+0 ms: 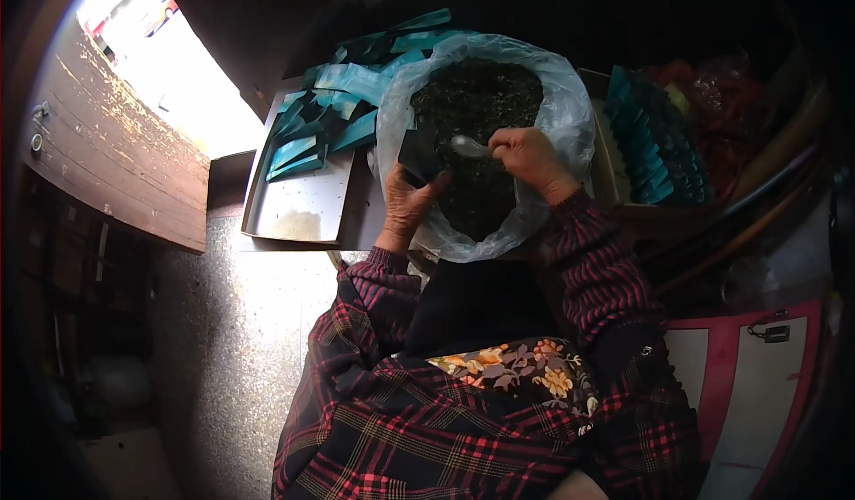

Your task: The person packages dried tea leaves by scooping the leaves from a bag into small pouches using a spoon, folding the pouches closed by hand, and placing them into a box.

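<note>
A clear plastic bag [568,106] with its rim folded outward holds a mass of dark, dry, leafy material [484,92]. My left hand [409,199] grips a dark packet [419,153] upright over the left part of this material. From the right, my right hand [528,158] holds a pale spoon or scoop [469,146] by its end, its bowl over the dark material and close to the packet. Whether the spoon carries anything I cannot tell. Many teal packets [361,82] lie loosely piled left of the bag.
A shallow box [344,199] under the pile stands at the left. Right of the bag, another box [618,166] holds a row of teal packets [644,146], with red plastic bags [721,99] beyond. A wooden door panel [127,146] and a pink-framed cabinet [721,380] flank me.
</note>
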Tool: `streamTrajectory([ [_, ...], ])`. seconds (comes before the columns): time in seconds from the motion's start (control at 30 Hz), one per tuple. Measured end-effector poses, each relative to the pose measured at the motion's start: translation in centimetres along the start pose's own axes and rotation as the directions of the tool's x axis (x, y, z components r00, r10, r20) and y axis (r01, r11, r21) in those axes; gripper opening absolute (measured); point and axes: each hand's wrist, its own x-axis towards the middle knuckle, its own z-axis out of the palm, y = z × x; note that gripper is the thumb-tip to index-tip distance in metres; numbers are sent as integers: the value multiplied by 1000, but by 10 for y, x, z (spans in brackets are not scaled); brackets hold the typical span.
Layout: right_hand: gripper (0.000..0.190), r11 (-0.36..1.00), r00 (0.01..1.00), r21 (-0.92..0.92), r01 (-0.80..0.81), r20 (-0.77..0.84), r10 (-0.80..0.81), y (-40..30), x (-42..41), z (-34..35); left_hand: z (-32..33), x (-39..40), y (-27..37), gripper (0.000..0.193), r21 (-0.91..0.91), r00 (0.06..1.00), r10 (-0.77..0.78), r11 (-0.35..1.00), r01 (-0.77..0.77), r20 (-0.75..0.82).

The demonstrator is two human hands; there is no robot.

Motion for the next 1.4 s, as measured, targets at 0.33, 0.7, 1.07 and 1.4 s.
streamTrajectory([
  [0.33, 9, 907, 990, -399, 137, 45, -130, 22, 18, 29, -2, -1, 4, 42, 103, 1000, -6, 995, 3, 21],
  [0.7, 11, 953, 977, -297, -59, -215, -7, 30, 28, 39, 0, 2, 4, 53, 222, 999, -18, 975, 10, 33],
  [1.07, 16, 990, 941, 12, -138, -310, 134, 29, 20, 49, -1, 5, -3, 55, 361, 997, 72, 930, -73, 17],
  [1.4, 13, 945, 921, 325, -43, -353, 163, 30, 14, 24, 7, 5, 5, 58, 424, 990, 142, 895, -135, 14],
])
